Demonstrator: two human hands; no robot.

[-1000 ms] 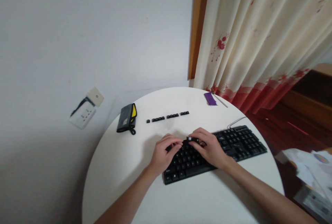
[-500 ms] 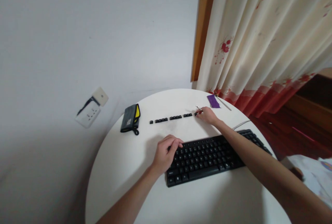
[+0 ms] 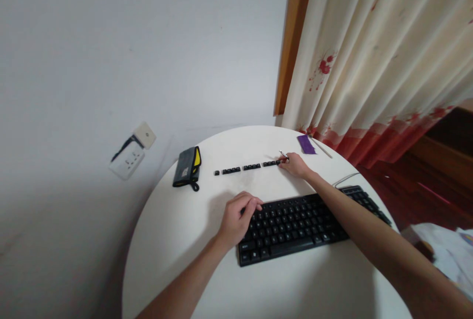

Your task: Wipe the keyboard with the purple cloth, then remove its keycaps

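Note:
A black keyboard [image 3: 291, 247] lies in front of me on the round white table [image 3: 177, 265]. My left hand [image 3: 238, 215] is closed around its upper left corner, with the thumb and fingertips over the edge. Beyond it, loose black keycaps [image 3: 252, 166] stand in a line, set in groups with small gaps. My right hand [image 3: 295, 165] is at the right end of that line, its fingers pinched on a slim metal-tipped tool [image 3: 284, 154], whose kind I cannot make out. The fingertips are at the last keycap [image 3: 278, 162]; whether they touch it is unclear.
A grey and yellow pouch [image 3: 184, 167] lies at the table's left edge. Far right are a purple cloth piece [image 3: 306, 144] and a thin stick [image 3: 322, 148]. A cable [image 3: 345, 178] runs behind the keyboard. Wall and curtain [image 3: 343, 63] border the table's far side.
The last keycap, apart from the right-hand group before, now sits against that group's end. My right hand has shifted slightly with it. My left hand stays on the keyboard corner.

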